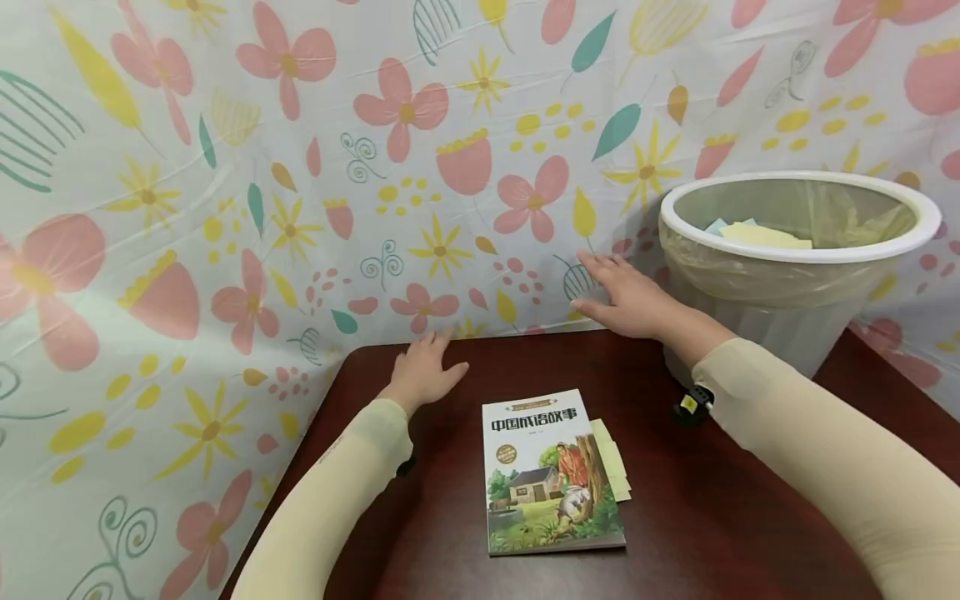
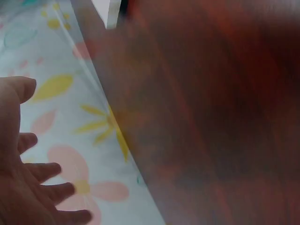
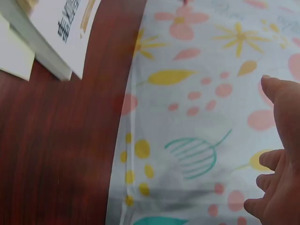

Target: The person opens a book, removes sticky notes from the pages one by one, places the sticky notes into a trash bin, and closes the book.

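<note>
A paperback book with Chinese title characters and a painted farmyard cover lies face up on the dark red-brown table. Pale yellow paper slips stick out from under its right side. My left hand hovers beyond the book's upper left, fingers spread and holding nothing. Farther right and higher, my right hand is held out in the air in front of the patterned cloth, its fingers extended and nothing in them. Both wrist views show the hands apart from the book, with only a corner of the book in the right one.
At the right stands a white-rimmed bin with a clear liner, holding yellow and blue paper. A floral cloth hangs behind the table and along its left side.
</note>
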{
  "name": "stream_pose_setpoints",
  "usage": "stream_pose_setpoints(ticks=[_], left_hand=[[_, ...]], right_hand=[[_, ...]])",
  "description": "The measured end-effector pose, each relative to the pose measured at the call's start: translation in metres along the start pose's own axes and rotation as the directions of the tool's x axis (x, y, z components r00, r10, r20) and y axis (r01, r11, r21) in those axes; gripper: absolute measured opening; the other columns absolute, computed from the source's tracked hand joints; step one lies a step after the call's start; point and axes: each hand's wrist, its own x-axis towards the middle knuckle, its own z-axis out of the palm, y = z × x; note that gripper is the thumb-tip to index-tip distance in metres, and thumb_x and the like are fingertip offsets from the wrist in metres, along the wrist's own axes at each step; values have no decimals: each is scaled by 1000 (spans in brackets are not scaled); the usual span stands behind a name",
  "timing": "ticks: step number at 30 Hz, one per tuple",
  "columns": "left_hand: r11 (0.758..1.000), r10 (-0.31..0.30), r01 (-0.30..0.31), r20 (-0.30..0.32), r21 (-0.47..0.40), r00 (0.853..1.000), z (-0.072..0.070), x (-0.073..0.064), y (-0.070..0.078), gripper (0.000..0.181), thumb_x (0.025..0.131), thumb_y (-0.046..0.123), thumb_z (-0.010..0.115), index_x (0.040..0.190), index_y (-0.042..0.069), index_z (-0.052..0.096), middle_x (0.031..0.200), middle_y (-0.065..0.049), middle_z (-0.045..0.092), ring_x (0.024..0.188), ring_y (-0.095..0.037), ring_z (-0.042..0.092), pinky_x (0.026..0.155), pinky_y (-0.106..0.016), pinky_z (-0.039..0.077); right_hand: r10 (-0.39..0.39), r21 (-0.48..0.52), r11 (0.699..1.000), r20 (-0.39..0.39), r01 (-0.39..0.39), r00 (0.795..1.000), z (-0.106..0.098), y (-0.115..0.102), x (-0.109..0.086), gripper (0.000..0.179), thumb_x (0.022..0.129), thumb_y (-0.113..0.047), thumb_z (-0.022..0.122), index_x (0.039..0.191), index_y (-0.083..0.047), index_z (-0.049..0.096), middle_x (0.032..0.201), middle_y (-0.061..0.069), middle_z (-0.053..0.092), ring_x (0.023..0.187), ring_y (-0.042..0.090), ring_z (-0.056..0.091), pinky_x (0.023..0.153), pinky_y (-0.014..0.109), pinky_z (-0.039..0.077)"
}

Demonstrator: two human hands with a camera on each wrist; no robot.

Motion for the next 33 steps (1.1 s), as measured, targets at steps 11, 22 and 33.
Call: stream_pose_setpoints(ticks=[11, 22, 33], left_hand=[[971, 160, -116, 203, -211, 966, 21, -54, 65, 81, 99, 58, 58, 165, 35, 19, 171, -11, 24, 155, -38, 31, 117, -65, 36], [962, 270, -224, 399, -159, 876, 37, -105, 105, 89, 87, 71, 67, 162, 37, 31, 171, -11, 25, 156, -40, 29, 117, -61, 39], [973, 229, -219, 437, -73, 870, 55, -109, 122, 93, 80, 79, 67, 160, 45, 31, 172, -5, 25, 156, -45, 24, 109, -66, 44]], right_hand=[[-37, 291, 956, 68, 15, 997, 21, -26, -45, 87, 102, -56, 56, 167, -30, 5, 174, 9, 13, 159, 38, 20, 122, 64, 27], [-100, 624, 780, 183, -37, 978, 74, -31, -107, 68, 106, -33, 58, 164, -15, 27, 168, 17, 31, 156, 40, 28, 117, 61, 37], [60, 761, 552, 371, -340, 927, 111, -36, -141, 68, 105, -34, 59, 161, -7, 33, 164, 23, 33, 149, 39, 37, 114, 56, 45]])
